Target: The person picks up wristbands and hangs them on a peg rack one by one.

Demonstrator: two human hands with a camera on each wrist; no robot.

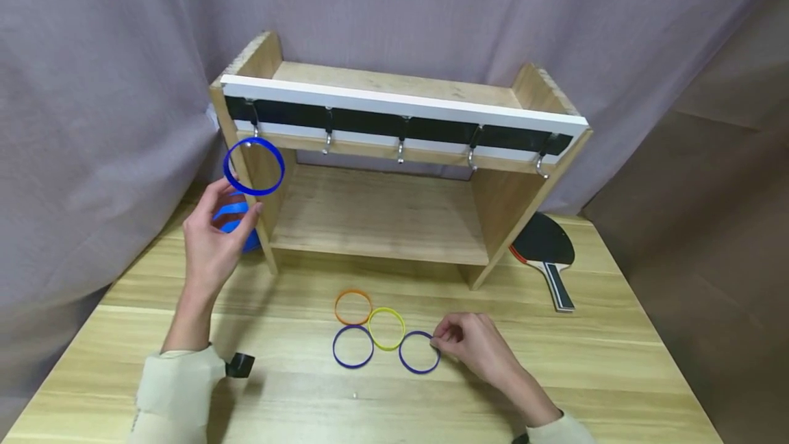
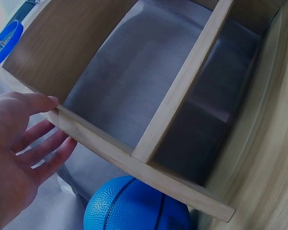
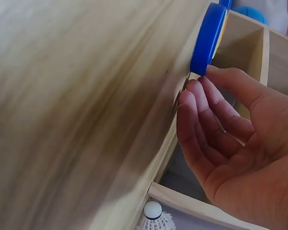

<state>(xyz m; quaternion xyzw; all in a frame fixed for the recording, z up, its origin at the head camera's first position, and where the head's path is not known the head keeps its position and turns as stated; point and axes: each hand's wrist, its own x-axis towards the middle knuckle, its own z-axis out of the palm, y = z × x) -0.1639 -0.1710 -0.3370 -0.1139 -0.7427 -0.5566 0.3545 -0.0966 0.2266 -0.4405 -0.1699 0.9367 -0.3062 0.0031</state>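
A blue ring (image 1: 280,177) hangs at the leftmost hook of a wooden shelf (image 1: 382,252). Just below it is my left hand (image 1: 212,238), thumb and fingers spread apart and holding nothing, beside the shelf's left side panel. The left wrist view shows that hand (image 2: 19,143) near the panel's edge, with the ring (image 2: 9,45) clear of the fingers. On the table my right hand (image 1: 481,348) pinches the right edge of a dark blue ring (image 1: 419,371). Its thumb meets the ring's rim (image 3: 209,40) in the right wrist view.
An orange ring (image 1: 353,290), a yellow ring (image 1: 387,349) and another dark blue ring (image 1: 353,366) lie left of the right hand. Several hooks line the shelf's front rail (image 1: 403,130). A blue ball (image 2: 134,206), a table tennis paddle (image 1: 545,242) and a shuttlecock (image 3: 154,218) are around the shelf.
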